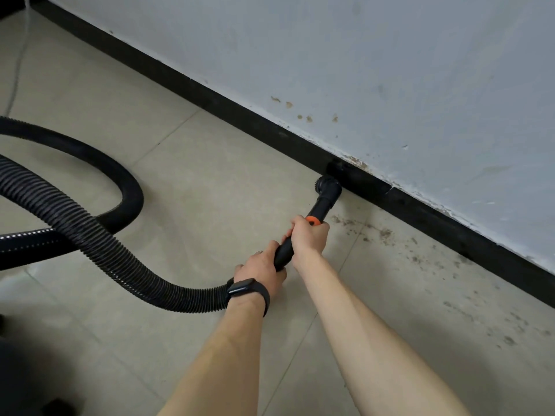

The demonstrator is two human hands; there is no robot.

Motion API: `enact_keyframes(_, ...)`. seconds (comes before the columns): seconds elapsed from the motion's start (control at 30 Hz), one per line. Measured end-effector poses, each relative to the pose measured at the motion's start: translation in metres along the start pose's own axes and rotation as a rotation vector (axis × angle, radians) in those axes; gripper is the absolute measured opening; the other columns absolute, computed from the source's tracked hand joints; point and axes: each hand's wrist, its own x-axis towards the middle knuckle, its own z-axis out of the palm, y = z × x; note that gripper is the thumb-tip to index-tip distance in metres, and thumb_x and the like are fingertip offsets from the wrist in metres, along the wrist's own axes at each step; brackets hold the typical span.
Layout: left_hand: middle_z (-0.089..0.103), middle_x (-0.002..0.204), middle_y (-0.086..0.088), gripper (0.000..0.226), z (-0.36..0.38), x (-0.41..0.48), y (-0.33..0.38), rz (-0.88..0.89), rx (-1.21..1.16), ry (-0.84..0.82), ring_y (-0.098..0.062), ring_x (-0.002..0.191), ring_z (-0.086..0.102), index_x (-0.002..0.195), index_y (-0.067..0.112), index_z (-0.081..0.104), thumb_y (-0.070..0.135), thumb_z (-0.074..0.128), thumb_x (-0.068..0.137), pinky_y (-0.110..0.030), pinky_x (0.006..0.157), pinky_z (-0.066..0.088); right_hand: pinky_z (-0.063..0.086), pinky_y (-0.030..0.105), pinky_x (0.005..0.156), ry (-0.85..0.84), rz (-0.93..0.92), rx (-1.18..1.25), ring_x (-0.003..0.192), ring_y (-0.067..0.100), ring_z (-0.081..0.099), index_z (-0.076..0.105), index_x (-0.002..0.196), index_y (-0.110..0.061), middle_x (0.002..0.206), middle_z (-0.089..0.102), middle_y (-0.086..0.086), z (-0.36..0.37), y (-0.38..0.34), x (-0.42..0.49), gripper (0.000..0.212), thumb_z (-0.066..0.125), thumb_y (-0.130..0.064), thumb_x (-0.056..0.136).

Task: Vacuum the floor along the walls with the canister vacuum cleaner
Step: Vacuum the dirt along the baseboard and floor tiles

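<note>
**Vacuum wand at the skirting: items, near to far**

- Left hand (261,267): curled round the rear end of the black wand (283,255), where the ribbed hose joins it. A black wristwatch (247,289) sits on the wrist.
- Ribbed hose (90,235): black, runs away from the left hand to that hand's left and loops across the tiled floor (210,181).
- Right hand (309,235): just ahead of the left, clenched round the wand directly behind its orange collar (313,220).
- Round nozzle (329,186): black, on the wand's far end beyond the right hand, set down at the foot of the black skirting board (210,97). Whether it touches the board cannot be told.
- Dirt specks (384,234): scattered on the tiles to the right of the right hand, along the skirting.
- Wall (420,70): pale, stained and flaking just above the skirting, beyond the nozzle.
- Thin pale cord (18,70): on the floor far off to the left of both hands.
</note>
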Motion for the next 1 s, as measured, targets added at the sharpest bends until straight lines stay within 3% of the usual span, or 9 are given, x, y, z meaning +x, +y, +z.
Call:
enact_keyframes(0.17, 0.055, 0.076, 0.007, 0.022, 0.0, 0.01, -0.005, -0.057, -0.082, -0.014, -0.02, 0.067, 0.054, 0.093, 0.033, 0.035, 0.023, 0.053, 0.085, -0.036, 0.066, 0.042, 0.052, 0.029, 0.049, 0.018, -0.012, -0.097, 0.032, 0.011, 0.052, 0.042, 0.098, -0.016, 0.071, 0.062, 0.01, 0.015, -0.001, 0.006, 0.023, 0.058, -0.006, 0.084)
enact_keyframes(0.33, 0.062, 0.083, -0.002, 0.027, 0.003, 0.015, -0.009, -0.14, -0.304, -0.053, -0.026, 0.077, 0.063, 0.098, 0.033, 0.044, 0.017, 0.057, 0.081, -0.041, 0.075, 0.055, 0.047, 0.023, 0.041, -0.042, -0.064, -0.257, 0.031, 0.011, 0.054, 0.038, 0.105, -0.016, 0.082, 0.066, 0.013, 0.023, -0.004, 0.007, 0.024, 0.055, -0.008, 0.089)
enact_keyframes(0.43, 0.062, 0.087, -0.001, 0.029, 0.003, 0.018, -0.009, -0.16, -0.433, -0.056, -0.019, 0.076, 0.061, 0.104, 0.031, 0.048, 0.014, 0.06, 0.083, -0.031, 0.063, 0.049, 0.054, 0.029, 0.044, -0.094, -0.108, -0.376, 0.038, 0.015, 0.059, 0.037, 0.107, -0.016, 0.085, 0.066, 0.013, 0.031, -0.009, 0.008, 0.025, 0.054, -0.009, 0.091)
enact_keyframes(0.53, 0.06, 0.087, 0.001, 0.03, 0.004, 0.022, -0.011, -0.147, -0.496, -0.048, -0.013, 0.073, 0.057, 0.108, 0.029, 0.047, 0.015, 0.062, 0.086, -0.027, 0.055, 0.04, 0.064, 0.043, 0.059, -0.143, -0.142, -0.488, 0.051, 0.021, 0.065, 0.034, 0.109, -0.015, 0.086, 0.062, 0.01, 0.038, -0.014, 0.007, 0.027, 0.053, -0.008, 0.091)
enact_keyframes(0.63, 0.059, 0.086, 0.0, 0.032, 0.005, 0.025, -0.01, -0.133, -0.544, -0.059, -0.015, 0.072, 0.058, 0.111, 0.03, 0.045, 0.016, 0.062, 0.087, -0.027, 0.056, 0.041, 0.064, 0.04, 0.059, -0.192, -0.147, -0.537, 0.053, 0.022, 0.065, 0.032, 0.112, -0.016, 0.089, 0.062, 0.01, 0.04, -0.021, 0.008, 0.03, 0.053, -0.008, 0.092)
enact_keyframes(0.73, 0.059, 0.087, -0.001, 0.034, 0.005, 0.025, -0.01, -0.111, -0.54, -0.095, -0.018, 0.074, 0.059, 0.114, 0.028, 0.045, 0.016, 0.062, 0.087, -0.029, 0.06, 0.045, 0.062, 0.034, 0.055, -0.213, -0.14, -0.544, 0.054, 0.019, 0.066, 0.03, 0.115, -0.018, 0.091, 0.061, 0.009, 0.036, -0.022, 0.007, 0.034, 0.054, -0.009, 0.093)
enact_keyframes(0.87, 0.062, 0.09, -0.004, 0.032, 0.004, 0.012, -0.019, -0.087, -0.432, -0.153, -0.026, 0.083, 0.062, 0.11, 0.026, 0.047, 0.015, 0.064, 0.085, -0.037, 0.072, 0.053, 0.065, 0.046, 0.066, -0.156, -0.106, -0.51, 0.061, 0.026, 0.068, 0.031, 0.113, -0.016, 0.095, 0.066, 0.014, 0.026, -0.009, -0.006, 0.031, 0.053, -0.011, 0.091)
enact_keyframes(1.0, 0.061, 0.08, -0.001, 0.029, 0.008, -0.012, -0.036, -0.086, -0.386, -0.079, -0.019, 0.069, 0.058, 0.093, 0.029, 0.047, 0.01, 0.064, 0.078, -0.029, 0.056, 0.043, 0.064, 0.048, 0.069, -0.109, -0.11, -0.462, 0.076, 0.034, 0.074, 0.032, 0.112, -0.015, 0.101, 0.065, 0.015, 0.021, 0.018, -0.029, 0.029, 0.052, -0.013, 0.091)
